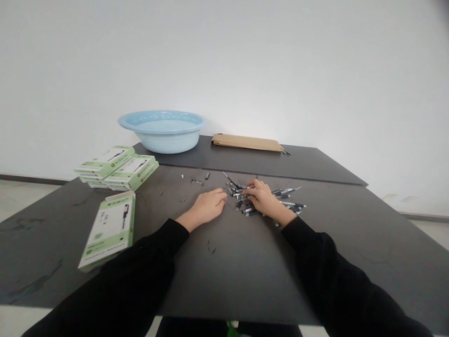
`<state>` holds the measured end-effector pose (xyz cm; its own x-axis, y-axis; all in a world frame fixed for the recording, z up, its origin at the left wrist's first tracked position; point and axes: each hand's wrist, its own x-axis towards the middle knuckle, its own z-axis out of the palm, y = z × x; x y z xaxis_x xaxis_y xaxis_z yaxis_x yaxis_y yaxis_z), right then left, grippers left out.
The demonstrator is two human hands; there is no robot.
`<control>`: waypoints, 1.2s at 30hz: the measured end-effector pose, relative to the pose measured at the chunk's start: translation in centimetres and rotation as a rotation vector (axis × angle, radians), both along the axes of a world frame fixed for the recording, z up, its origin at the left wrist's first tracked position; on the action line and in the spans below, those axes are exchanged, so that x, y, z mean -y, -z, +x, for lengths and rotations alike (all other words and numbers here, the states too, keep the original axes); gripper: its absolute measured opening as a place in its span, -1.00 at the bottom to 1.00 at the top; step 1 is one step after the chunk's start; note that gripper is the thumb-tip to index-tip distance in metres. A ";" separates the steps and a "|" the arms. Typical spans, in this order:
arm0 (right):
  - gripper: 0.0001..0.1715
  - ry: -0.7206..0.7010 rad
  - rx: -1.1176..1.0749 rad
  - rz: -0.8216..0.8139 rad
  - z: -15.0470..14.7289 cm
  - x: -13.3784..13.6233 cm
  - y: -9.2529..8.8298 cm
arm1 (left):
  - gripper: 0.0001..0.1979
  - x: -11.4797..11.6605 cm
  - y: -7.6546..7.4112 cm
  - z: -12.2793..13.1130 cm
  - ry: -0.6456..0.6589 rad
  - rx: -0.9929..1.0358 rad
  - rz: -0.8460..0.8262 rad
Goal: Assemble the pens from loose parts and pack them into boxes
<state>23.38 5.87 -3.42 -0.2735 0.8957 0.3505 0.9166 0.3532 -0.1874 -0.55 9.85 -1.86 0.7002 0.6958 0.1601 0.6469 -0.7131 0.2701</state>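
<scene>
A loose pile of pen parts (293,204), black, grey and clear, lies on the dark table. My right hand (261,195) reaches into it from the near side, its fingers bent and drawn together among the pieces. Whatever they pinch is hidden. Just left of the pile, my left hand (207,206) rests low over the table with its fingers curled closed. I cannot make out what, if anything, is inside it. Beyond the left hand lie a few small loose pieces, including a short dark part (207,175).
At the left are several stacked green-and-white boxes (131,171), with another box (108,229) lying nearer, its end flap raised. A light-blue basin (168,140) stands at the back. Right of it lies a flat brown cardboard piece (247,142) near the wall.
</scene>
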 end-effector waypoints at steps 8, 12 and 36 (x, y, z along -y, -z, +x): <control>-0.76 0.081 -0.029 0.009 -0.5 -0.1 -0.2 | -0.78 -0.2 0.3 0.3 -0.023 0.222 -0.099; -0.79 0.185 -0.242 0.008 -1.4 0.7 -1.5 | -0.71 -0.3 0.7 0.8 0.020 0.525 -0.259; -0.80 0.417 -0.029 -0.240 -7.1 -9.0 -2.7 | -0.62 -2.1 0.5 0.5 -0.006 0.919 -0.511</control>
